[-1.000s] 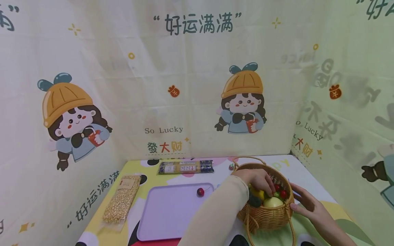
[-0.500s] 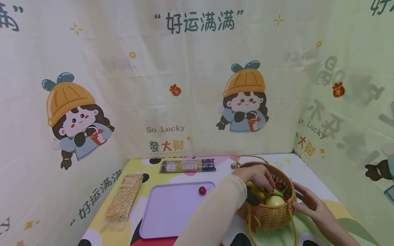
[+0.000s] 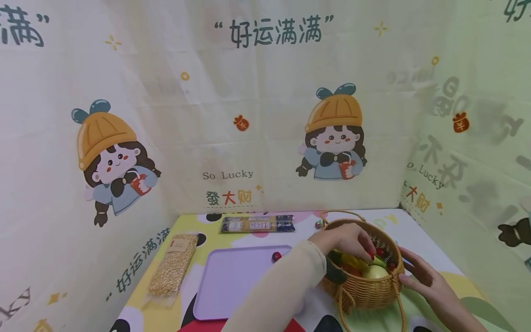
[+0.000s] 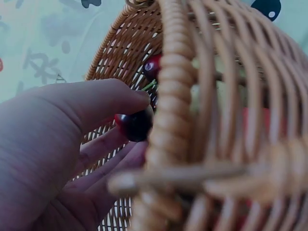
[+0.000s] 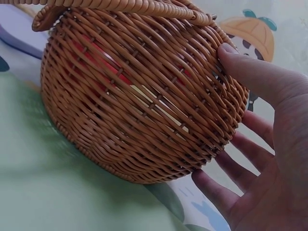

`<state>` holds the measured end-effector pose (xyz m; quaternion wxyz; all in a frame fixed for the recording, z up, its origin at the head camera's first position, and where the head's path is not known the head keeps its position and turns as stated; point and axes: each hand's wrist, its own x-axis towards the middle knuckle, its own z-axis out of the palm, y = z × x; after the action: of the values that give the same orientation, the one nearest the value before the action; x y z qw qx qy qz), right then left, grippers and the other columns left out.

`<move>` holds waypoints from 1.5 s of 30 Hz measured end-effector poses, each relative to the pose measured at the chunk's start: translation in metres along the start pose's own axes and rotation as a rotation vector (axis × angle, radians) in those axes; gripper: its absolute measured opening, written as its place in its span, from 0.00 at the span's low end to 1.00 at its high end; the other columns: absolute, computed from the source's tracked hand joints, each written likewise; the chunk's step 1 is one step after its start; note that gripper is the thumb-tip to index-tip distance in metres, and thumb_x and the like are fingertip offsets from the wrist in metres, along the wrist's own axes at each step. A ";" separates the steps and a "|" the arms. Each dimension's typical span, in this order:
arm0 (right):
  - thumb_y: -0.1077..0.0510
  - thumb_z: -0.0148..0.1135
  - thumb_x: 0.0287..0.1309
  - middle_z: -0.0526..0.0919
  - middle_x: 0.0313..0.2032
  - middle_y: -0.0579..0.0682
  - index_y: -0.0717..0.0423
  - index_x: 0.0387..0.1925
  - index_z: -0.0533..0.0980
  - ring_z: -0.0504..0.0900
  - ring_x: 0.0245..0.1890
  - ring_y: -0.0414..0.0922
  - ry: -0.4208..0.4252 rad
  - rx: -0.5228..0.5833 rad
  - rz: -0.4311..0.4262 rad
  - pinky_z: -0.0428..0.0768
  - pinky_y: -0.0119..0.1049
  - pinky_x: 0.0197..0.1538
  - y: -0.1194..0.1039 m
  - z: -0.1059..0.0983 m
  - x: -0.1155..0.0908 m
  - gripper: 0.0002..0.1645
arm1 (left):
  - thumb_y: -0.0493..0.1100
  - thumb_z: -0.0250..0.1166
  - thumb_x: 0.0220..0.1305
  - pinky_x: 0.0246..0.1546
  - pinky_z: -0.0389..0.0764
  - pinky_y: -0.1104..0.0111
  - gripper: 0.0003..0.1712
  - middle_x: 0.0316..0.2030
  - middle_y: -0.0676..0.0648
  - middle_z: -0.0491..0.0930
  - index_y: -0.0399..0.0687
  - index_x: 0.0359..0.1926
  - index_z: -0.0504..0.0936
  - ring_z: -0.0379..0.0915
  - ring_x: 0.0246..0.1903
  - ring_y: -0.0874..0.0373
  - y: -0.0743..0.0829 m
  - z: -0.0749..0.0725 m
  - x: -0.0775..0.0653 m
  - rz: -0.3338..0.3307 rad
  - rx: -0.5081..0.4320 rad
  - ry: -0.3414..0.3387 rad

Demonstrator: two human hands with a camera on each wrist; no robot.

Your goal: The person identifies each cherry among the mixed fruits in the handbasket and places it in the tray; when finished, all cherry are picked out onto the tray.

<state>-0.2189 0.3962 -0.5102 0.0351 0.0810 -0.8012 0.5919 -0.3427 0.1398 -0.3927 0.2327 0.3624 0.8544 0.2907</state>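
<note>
My left hand [image 3: 346, 240] reaches over the rim into a round wicker basket [image 3: 367, 295]. Its thumb and fingers pinch a dark red cherry [image 4: 134, 127] inside the basket. Another cherry [image 4: 152, 66] with a green stem lies just beyond the thumb. Also in the basket are a pale round fruit [image 3: 375, 272], something yellow [image 3: 356, 263] and a dark green piece [image 3: 335, 274]. My right hand [image 3: 429, 279] steadies the basket's right side; in the right wrist view its fingers lie spread along the weave, thumb near the rim.
A lilac tray [image 3: 232, 276] stands left of the basket, with a single cherry [image 3: 276, 256] near its back right corner. Packaged noodles [image 3: 257, 224] lie behind it, a bag of corn kernels [image 3: 174, 265] to its left. The basket's rope handle [image 3: 401, 304] hangs in front.
My left hand has lifted slightly and drawn back, and red now shows at its fingertips. The right hand keeps its place on the basket. The whole head view has shifted a little.
</note>
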 end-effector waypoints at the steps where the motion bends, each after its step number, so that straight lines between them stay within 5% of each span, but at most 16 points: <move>1: 0.62 0.54 0.85 0.68 0.69 0.10 0.53 0.89 0.53 0.69 0.63 0.10 0.000 0.003 0.000 0.84 0.26 0.54 0.001 0.000 0.000 0.40 | 0.44 0.80 0.68 0.43 0.81 0.79 0.05 0.38 0.62 0.89 0.59 0.43 0.93 0.81 0.39 0.71 -0.001 0.000 -0.001 0.015 0.009 0.004; 7: 0.64 0.54 0.85 0.69 0.68 0.10 0.52 0.89 0.54 0.70 0.62 0.10 0.011 0.040 0.009 0.84 0.26 0.55 0.003 -0.001 0.000 0.40 | 0.46 0.80 0.68 0.46 0.80 0.81 0.07 0.40 0.65 0.89 0.60 0.46 0.94 0.80 0.42 0.75 -0.011 -0.003 -0.006 0.079 0.058 0.049; 21: 0.64 0.53 0.85 0.70 0.68 0.11 0.48 0.89 0.54 0.71 0.62 0.10 0.005 0.089 0.023 0.84 0.25 0.54 0.004 0.000 0.004 0.40 | 0.46 0.81 0.68 0.46 0.81 0.81 0.11 0.41 0.69 0.86 0.62 0.50 0.92 0.80 0.41 0.77 -0.008 -0.009 -0.023 0.169 -0.026 0.197; 28: 0.63 0.54 0.86 0.69 0.68 0.12 0.48 0.89 0.54 0.71 0.62 0.10 -0.007 0.094 0.022 0.85 0.26 0.55 0.006 -0.001 0.004 0.40 | 0.44 0.81 0.68 0.47 0.84 0.81 0.11 0.45 0.68 0.87 0.59 0.50 0.93 0.83 0.44 0.76 -0.011 -0.016 -0.036 0.209 -0.139 0.256; 35: 0.64 0.53 0.85 0.69 0.69 0.13 0.49 0.89 0.54 0.71 0.62 0.11 -0.006 0.114 0.002 0.86 0.27 0.54 0.010 -0.001 0.002 0.40 | 0.44 0.80 0.69 0.49 0.85 0.79 0.13 0.47 0.66 0.89 0.58 0.53 0.92 0.84 0.47 0.75 -0.024 -0.024 -0.053 0.244 -0.230 0.312; 45: 0.63 0.54 0.85 0.69 0.68 0.13 0.49 0.90 0.53 0.71 0.62 0.11 0.005 0.105 0.014 0.85 0.26 0.54 0.012 0.001 0.003 0.41 | 0.48 0.81 0.69 0.47 0.89 0.70 0.15 0.53 0.61 0.89 0.59 0.54 0.93 0.84 0.50 0.69 -0.060 -0.046 -0.085 0.192 -0.313 0.401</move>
<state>-0.2237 0.3986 -0.5214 0.0285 0.0758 -0.7694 0.6336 -0.3461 0.0266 -0.3832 0.0835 0.3368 0.7898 0.5058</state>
